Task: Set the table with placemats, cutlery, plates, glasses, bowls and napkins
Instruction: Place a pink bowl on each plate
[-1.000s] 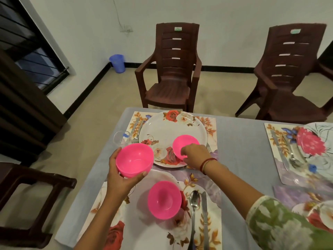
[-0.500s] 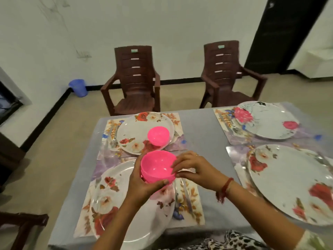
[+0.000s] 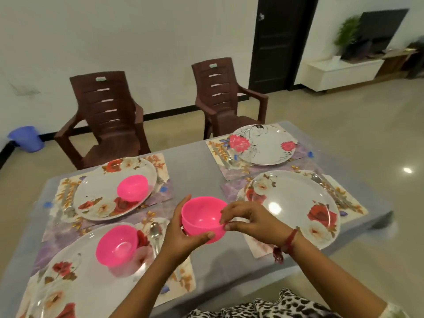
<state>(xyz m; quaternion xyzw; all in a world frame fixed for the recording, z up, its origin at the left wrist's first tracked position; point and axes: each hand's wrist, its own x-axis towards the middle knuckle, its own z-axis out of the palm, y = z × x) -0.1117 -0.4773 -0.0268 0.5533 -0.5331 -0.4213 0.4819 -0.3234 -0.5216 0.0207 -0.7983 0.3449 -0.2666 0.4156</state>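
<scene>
Now done at 11 o'clock, the right grip pinches the pink bowl the left grip cups, probably for the 3 o'clock plate.

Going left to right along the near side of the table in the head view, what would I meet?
Near left pink bowl → spoon → held pink bowl → near right plate.

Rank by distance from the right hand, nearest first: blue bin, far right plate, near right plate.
1. Near right plate, just beside the right hand.
2. Far right plate, farther across the table.
3. Blue bin, on the floor, far left.
</scene>
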